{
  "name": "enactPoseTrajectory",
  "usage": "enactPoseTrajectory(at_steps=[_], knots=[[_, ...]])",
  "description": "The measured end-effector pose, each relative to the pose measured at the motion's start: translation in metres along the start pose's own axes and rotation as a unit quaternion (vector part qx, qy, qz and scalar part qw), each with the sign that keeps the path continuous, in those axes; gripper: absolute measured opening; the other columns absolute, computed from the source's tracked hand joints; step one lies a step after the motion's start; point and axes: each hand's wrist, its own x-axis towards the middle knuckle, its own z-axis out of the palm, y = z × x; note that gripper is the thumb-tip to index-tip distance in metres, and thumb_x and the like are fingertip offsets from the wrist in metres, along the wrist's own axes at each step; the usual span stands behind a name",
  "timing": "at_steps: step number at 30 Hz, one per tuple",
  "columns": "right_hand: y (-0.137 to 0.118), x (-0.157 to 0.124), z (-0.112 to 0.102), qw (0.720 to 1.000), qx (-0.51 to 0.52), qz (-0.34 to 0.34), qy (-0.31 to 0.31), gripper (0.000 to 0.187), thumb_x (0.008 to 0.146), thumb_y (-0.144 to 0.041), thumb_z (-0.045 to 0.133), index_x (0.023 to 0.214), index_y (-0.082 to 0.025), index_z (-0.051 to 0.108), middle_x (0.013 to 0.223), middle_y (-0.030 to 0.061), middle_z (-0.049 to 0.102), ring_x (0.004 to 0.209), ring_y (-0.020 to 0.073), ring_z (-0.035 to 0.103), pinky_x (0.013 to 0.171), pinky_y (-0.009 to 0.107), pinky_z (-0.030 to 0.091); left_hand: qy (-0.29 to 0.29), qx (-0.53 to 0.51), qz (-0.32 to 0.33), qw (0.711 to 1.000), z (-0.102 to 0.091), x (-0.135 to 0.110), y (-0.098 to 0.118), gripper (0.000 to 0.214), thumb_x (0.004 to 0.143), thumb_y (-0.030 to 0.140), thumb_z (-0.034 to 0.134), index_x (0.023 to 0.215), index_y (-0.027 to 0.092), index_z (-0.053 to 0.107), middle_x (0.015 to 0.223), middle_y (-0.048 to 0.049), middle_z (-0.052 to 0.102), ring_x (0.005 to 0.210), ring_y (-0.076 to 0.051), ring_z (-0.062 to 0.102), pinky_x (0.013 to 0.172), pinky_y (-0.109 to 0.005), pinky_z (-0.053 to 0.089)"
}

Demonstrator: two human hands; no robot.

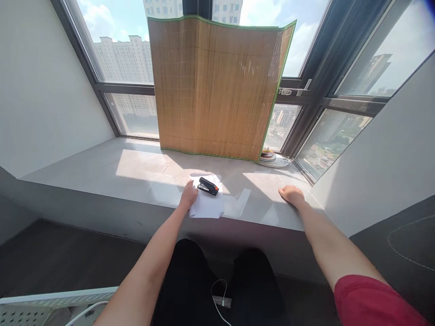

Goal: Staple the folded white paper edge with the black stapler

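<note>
White paper sheets [205,208] lie on the window ledge in front of me, their near edge at the ledge's front. A black stapler [208,186] with an orange-red spot at one end rests on top of them, slanting down to the right. My left hand [189,194] is closed and lies over the left edge of the sheets, beside the stapler; its fingertips are hidden, and no object shows in it. Well to the right, my right hand [292,195] is closed in a fist on the bare ledge, apart from the sheets, with nothing visible in it.
A bamboo mat [217,90] with green edging stands upright against the window. Beside its lower right corner is a stack of round plate-like pieces [270,157]. A white perforated basket [27,310] is at lower left. A white cable [217,301] hangs between my legs.
</note>
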Motion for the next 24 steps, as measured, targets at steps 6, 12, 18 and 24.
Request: enactPoseTrajectory(at_steps=[6, 12, 18, 24], knots=[[0.053, -0.008, 0.021, 0.999, -0.011, -0.010, -0.041, 0.057, 0.106, -0.049, 0.040, 0.075, -0.020, 0.078, 0.087, 0.0127, 0.077, 0.090, 0.0273, 0.073, 0.076, 0.032, 0.044, -0.041, 0.147, 0.029, 0.988, 0.009, 0.000, 0.004, 0.060, 0.108, 0.027, 0.037, 0.163, 0.002, 0.042, 0.179, -0.0232, 0.028, 0.170, -0.033, 0.018, 0.137, -0.045, 0.017], [0.052, -0.009, 0.020, 0.999, 0.023, 0.004, -0.044, 0.052, 0.103, -0.048, 0.044, 0.069, -0.021, 0.073, 0.078, 0.0090, 0.072, 0.083, 0.0240, 0.070, 0.070, 0.030, 0.039, -0.050, 0.194, 0.038, 0.979, 0.010, 0.000, 0.005, 0.062, 0.109, 0.027, 0.035, 0.164, 0.000, 0.039, 0.178, -0.0248, 0.029, 0.169, -0.034, 0.020, 0.136, -0.045, 0.017], [0.045, -0.017, 0.012, 0.998, -0.009, -0.007, -0.055, 0.056, 0.107, -0.048, 0.040, 0.079, -0.020, 0.080, 0.087, 0.0133, 0.076, 0.094, 0.0284, 0.075, 0.080, 0.034, 0.047, -0.063, 0.224, 0.047, 0.971, 0.010, -0.001, 0.004, 0.069, 0.112, 0.037, 0.030, 0.169, -0.001, 0.030, 0.181, -0.0236, 0.023, 0.170, -0.036, 0.016, 0.135, -0.046, 0.016], [0.021, -0.032, 0.003, 0.998, -0.022, 0.005, -0.060, 0.046, 0.109, -0.033, 0.042, 0.112, -0.014, 0.084, 0.116, 0.0239, 0.079, 0.113, 0.0316, 0.077, 0.096, 0.039, 0.053, -0.070, 0.237, 0.043, 0.968, 0.007, -0.005, 0.011, 0.074, 0.112, 0.043, 0.027, 0.171, -0.002, 0.027, 0.182, -0.0245, 0.017, 0.170, -0.037, 0.014, 0.136, -0.048, 0.014]])
